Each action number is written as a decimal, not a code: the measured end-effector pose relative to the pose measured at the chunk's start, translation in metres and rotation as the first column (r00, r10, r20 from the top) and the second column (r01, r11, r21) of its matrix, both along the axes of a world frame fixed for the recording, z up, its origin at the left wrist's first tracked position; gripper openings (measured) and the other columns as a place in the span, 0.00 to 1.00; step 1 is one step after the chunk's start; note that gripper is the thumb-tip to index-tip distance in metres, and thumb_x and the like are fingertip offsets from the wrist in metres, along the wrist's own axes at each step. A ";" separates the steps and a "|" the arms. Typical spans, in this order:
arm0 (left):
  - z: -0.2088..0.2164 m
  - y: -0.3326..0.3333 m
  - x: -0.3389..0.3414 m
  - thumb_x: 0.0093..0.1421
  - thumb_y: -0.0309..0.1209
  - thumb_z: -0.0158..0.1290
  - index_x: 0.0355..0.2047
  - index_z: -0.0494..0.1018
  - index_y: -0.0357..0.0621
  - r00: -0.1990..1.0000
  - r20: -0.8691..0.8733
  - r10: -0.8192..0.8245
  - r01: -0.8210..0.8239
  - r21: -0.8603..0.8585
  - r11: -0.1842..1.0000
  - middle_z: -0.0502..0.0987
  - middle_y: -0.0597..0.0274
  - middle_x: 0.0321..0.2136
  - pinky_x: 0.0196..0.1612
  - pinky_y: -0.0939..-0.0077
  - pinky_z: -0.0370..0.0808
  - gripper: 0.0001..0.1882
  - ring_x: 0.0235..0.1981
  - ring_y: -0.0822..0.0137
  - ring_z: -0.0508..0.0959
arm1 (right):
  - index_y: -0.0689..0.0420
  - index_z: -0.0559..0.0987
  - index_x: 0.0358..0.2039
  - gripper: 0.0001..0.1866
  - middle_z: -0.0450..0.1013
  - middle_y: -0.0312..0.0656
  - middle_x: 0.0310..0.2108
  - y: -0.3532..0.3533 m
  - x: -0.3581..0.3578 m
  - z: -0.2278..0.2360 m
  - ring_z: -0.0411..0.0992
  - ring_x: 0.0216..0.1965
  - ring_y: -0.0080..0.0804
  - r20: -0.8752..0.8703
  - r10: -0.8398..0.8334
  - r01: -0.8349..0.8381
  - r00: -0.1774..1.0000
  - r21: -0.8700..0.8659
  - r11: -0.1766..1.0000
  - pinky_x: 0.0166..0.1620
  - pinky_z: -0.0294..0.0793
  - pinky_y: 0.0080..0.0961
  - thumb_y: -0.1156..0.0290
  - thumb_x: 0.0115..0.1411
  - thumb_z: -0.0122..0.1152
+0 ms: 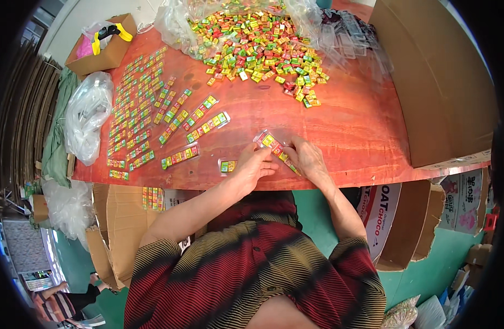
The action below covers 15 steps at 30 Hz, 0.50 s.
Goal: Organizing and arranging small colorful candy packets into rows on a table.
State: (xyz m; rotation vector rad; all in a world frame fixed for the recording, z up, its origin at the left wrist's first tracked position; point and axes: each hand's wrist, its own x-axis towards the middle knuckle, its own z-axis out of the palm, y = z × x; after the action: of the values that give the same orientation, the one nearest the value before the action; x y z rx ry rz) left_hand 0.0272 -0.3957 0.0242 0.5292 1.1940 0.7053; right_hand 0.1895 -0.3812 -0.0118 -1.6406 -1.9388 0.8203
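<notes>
Near the table's front edge, both hands are on a clear plastic strip pack point(269, 141) holding a row of small red, yellow and green blocks, lying at a slant. My left hand point(254, 168) has its fingers closed at the pack's left side. My right hand point(308, 159) pinches the other side, covering part of the row. Beside my left wrist lies a short strip point(228, 166), partly hidden by the arm. Further left are several filled strips point(180, 157), and rows of more strips point(134, 104) cover the table's left side.
A large heap of loose coloured blocks point(257, 46) spills from a clear bag point(178, 27) at the back. Empty clear trays point(348, 38) lie behind right. A tall cardboard box point(435, 82) borders the right. Open cartons point(126, 230) stand below the table; a person point(60, 304) is at lower left.
</notes>
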 end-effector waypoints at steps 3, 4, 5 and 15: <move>0.000 0.012 0.012 0.59 0.36 0.46 0.44 0.61 0.43 1.000 -0.010 0.017 -0.017 0.006 1.000 0.67 0.53 0.39 0.44 0.64 0.68 0.16 0.40 0.59 0.71 | 0.61 0.72 0.27 0.12 0.72 0.51 0.25 0.011 0.006 0.001 0.71 0.31 0.49 0.030 -0.036 0.036 0.999 -0.008 0.999 0.33 0.67 0.40 0.63 0.52 0.55; -0.001 0.017 0.018 0.58 0.38 0.47 0.44 0.61 0.43 0.997 -0.072 0.042 -0.040 0.023 0.999 0.67 0.53 0.39 0.44 0.62 0.67 0.17 0.41 0.59 0.70 | 0.61 0.72 0.27 0.13 0.72 0.51 0.25 0.016 0.010 0.004 0.71 0.31 0.49 0.029 -0.054 0.055 0.998 -0.024 0.998 0.33 0.67 0.40 0.62 0.52 0.55; -0.002 0.022 0.025 0.57 0.39 0.48 0.45 0.61 0.44 0.989 -0.130 0.068 -0.064 0.042 0.997 0.67 0.53 0.39 0.45 0.61 0.66 0.19 0.41 0.59 0.69 | 0.61 0.73 0.26 0.13 0.72 0.51 0.25 0.022 0.014 0.007 0.71 0.31 0.49 0.032 -0.071 0.072 0.997 -0.040 0.997 0.33 0.67 0.40 0.61 0.52 0.55; -0.016 0.054 0.051 0.54 0.39 0.50 0.38 0.63 0.43 0.998 -0.043 0.044 -0.045 -0.037 0.998 0.68 0.57 0.37 0.42 0.62 0.65 0.16 0.40 0.66 0.67 | 0.62 0.72 0.30 0.12 0.73 0.53 0.26 0.043 0.018 0.011 0.72 0.33 0.49 -0.111 -0.083 0.068 0.990 -0.130 0.989 0.35 0.69 0.37 0.65 0.53 0.55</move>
State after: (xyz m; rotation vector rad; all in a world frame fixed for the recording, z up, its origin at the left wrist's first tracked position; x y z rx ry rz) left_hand 0.0785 -0.3417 0.0078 0.4891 1.2595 0.7112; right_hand 0.2072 -0.3386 -0.0011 -1.6877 -1.7665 1.0025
